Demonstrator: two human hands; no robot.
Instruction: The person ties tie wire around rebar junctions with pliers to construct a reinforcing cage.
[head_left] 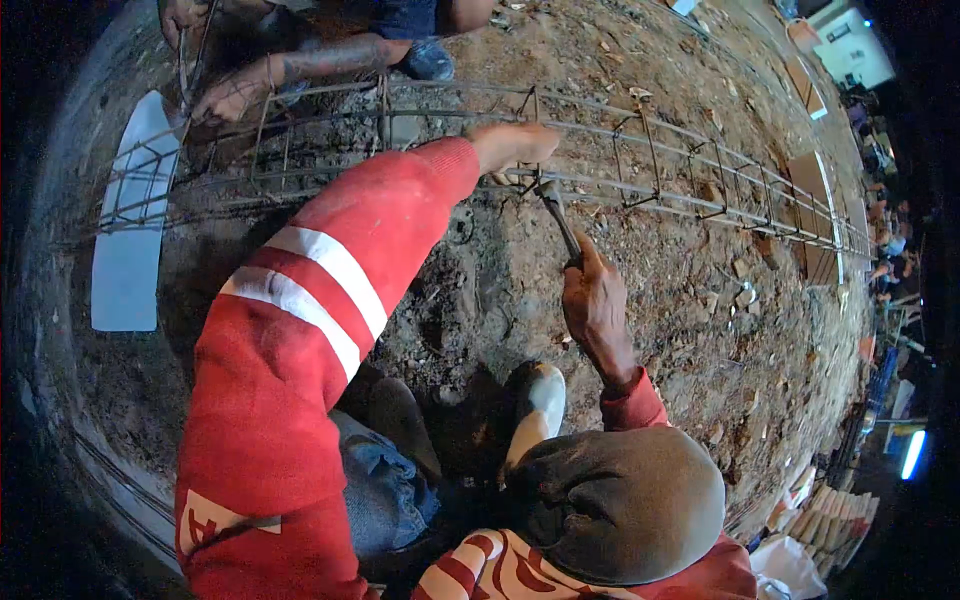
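A long cage of thin steel rebar with square stirrups runs across the view above the soil. My left hand, in a red sleeve with white stripes, reaches over the cage with its fingers curled at the nearer bars beside a stirrup; the fingertips are partly hidden. In my right hand is a pair of metal pincers, pointing away from me. Their jaws touch or nearly touch the near bar, just right of my left hand. Any wire at the jaws is too small to make out.
Another person's hands work at the cage's left end, near a white board. Brown panels lie under the right end. My boots stand on rough soil. Stacked pieces and a bright lamp are at right.
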